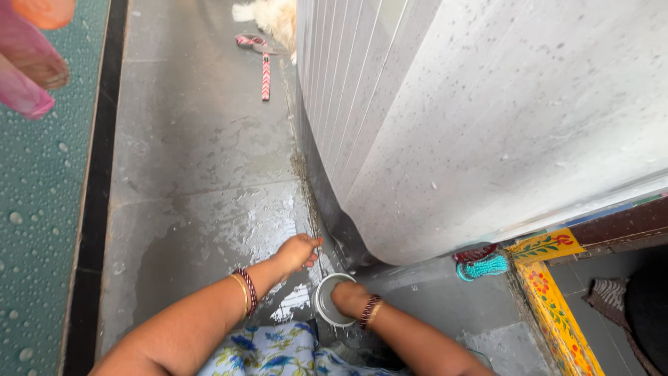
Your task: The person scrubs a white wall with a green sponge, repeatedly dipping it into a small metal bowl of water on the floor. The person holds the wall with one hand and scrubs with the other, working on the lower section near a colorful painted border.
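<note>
Wet grey floor (202, 174) lies open left of the washing machine (487, 125). At its bottom corner, our right hand (348, 296) dips inside a steel cup (323, 301), grip hidden; our left hand (298, 252) hovers loosely curled just beside it.

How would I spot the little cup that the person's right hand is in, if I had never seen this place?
Start at the big white speckled appliance standing on the wet grey stone floor. Follow its rounded bottom corner down to the floor: the small round white cup sits just below it. The right hand reaches into it, and it is the only open vessel there, unlike the teal scrubbing brush further right.
</note>
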